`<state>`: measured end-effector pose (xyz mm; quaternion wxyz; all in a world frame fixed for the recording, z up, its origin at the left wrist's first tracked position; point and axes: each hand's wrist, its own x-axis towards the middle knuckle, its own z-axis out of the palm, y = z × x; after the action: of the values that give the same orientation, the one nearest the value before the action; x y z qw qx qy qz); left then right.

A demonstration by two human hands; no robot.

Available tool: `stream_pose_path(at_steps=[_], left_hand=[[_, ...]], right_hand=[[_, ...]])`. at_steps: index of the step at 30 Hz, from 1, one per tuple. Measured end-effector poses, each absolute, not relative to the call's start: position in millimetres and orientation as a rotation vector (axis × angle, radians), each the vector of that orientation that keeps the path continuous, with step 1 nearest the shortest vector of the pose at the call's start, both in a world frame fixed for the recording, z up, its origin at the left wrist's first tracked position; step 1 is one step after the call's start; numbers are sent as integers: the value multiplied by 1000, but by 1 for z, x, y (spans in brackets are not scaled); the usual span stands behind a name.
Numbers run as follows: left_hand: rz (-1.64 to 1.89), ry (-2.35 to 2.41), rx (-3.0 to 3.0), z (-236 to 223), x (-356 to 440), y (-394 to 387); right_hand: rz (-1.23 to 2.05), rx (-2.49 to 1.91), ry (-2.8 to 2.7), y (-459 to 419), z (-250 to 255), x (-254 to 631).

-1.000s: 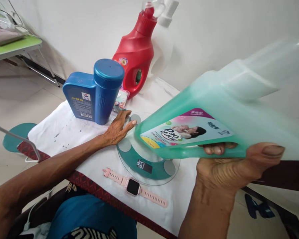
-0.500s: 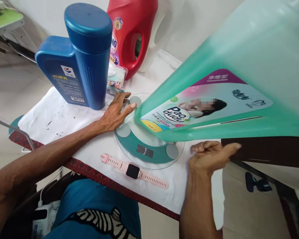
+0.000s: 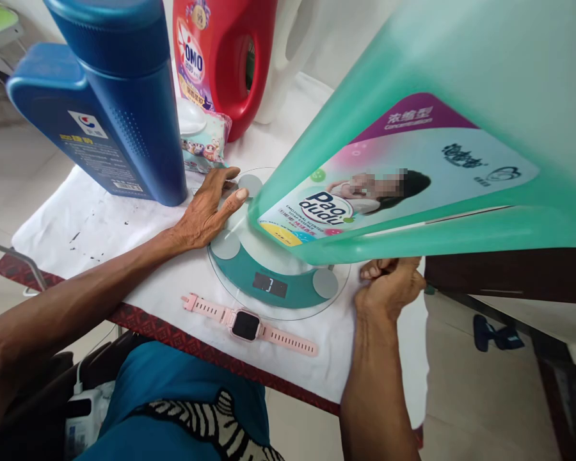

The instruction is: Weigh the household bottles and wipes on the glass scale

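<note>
A large bottle of green liquid soap (image 3: 393, 192), labelled Pao dudu, stands on a round glass scale (image 3: 242, 275) with a teal band. Wide view makes it lean toward the upper right. My left hand (image 3: 208, 214) rests at the scale's left rim, fingers and thumb spread, with nothing in it. Close to the scale's right side, my right hand (image 3: 388, 285) is closed with curled fingers, partly behind the bottle's lower edge; whether it holds anything is hidden. A pink-strapped smartwatch (image 3: 247, 325) lies flat in front of the scale, its screen dark.
Behind my left arm stand a blue bottle (image 3: 125, 121), a wipes packet (image 3: 204, 137) and a red OMO detergent bottle (image 3: 225, 57). A white bottle (image 3: 281, 57) is partly hidden behind the red one. White cloth (image 3: 96, 234) covers the table; its red patterned edge (image 3: 158, 326) faces me.
My right thumb, stretched out before, is now folded in, and that hand sits closer under the soap bottle's edge. The whole view has shifted slightly; my left hand stays beside the scale.
</note>
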<state>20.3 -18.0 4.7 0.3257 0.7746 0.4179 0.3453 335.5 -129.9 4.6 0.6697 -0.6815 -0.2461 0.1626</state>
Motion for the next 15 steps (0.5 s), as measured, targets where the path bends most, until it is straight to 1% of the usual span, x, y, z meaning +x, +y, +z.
stream_pose_path(at_steps=[15], left_hand=[[886,1101,2007,3,20,-17]], right_hand=[[390,-1546,-524,-132,0,337]])
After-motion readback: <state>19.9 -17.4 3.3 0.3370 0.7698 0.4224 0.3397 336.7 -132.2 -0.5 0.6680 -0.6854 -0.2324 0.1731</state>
